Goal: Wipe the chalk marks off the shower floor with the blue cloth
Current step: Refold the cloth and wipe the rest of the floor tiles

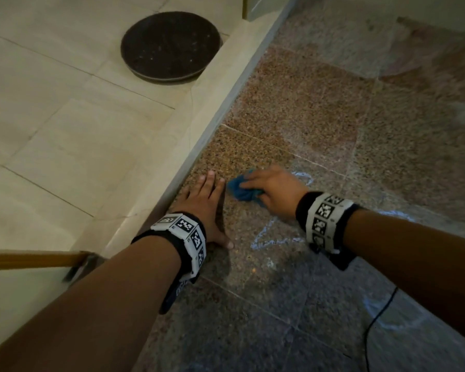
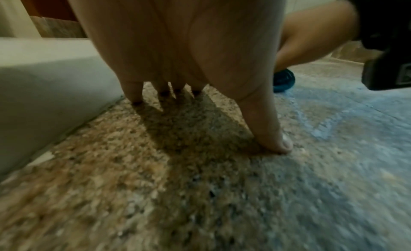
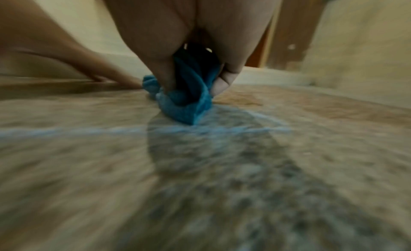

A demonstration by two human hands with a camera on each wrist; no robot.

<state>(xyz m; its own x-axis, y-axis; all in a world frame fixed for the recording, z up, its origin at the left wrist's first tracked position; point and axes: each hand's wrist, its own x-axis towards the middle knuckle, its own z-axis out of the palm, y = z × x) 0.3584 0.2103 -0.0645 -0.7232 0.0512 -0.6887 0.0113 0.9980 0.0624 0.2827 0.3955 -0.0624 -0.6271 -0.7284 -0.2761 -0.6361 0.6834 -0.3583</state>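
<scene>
Several pale chalk marks (image 1: 269, 238) are what I see left on the speckled shower floor (image 1: 320, 124), and the blue cloth (image 1: 242, 189) is down on that floor near its left edge, bunched into a wad rather than spread flat, which I take to be so that pressure lands on a small patch. My right hand (image 1: 275, 191) has its fingers and thumb curled round the wad, and in the right wrist view the cloth's lowest fold touches the stone right at a chalk line (image 3: 66, 130). A loop of chalk (image 1: 304, 178) sits just beyond that hand, an angled stroke lies nearer me between the two wrists, and fainter marks trail toward the floor's right side, so I judge the job well short of done. My left hand (image 1: 204, 208) lies flat with fingers straight and spread, holding nothing, thumb tip (image 2: 284, 144) pressed down; I read it as a brace taking my weight while the other hand scrubs. It rests just beside the pale raised curb (image 1: 199, 146) along the floor's left edge. Beyond the curb a dark round mat (image 1: 171, 44) lies on the light tiles.
</scene>
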